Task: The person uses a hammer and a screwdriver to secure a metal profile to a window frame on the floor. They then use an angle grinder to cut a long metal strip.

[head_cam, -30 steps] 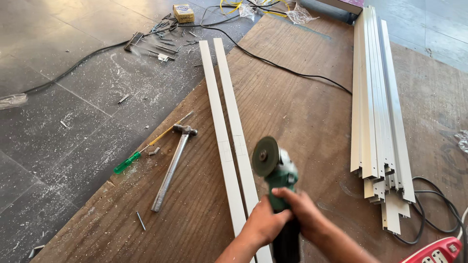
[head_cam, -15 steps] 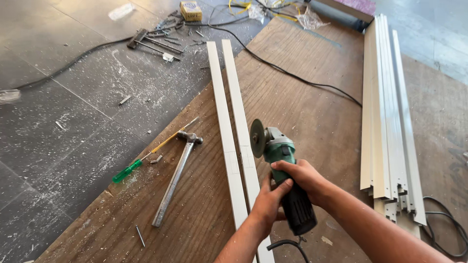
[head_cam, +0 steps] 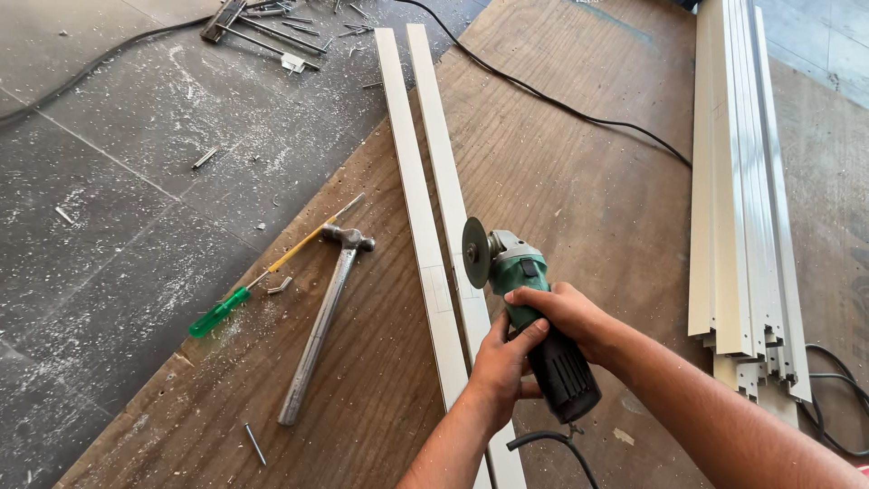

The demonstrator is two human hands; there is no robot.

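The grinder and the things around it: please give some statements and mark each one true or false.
1. Both hands, left hand and right hand, hold the grinder. True.
2. The grinder's disc is over the hammer. False: it is over the two white strips.
3. The screwdriver has a green handle. True.
4. The hammer lies on the bare floor. False: it lies on the wooden board.

Both forearms are bare, with no sleeves, gloves, watch or rings in view. The left hand (head_cam: 501,362) and right hand (head_cam: 566,312) show short, unpainted nails.
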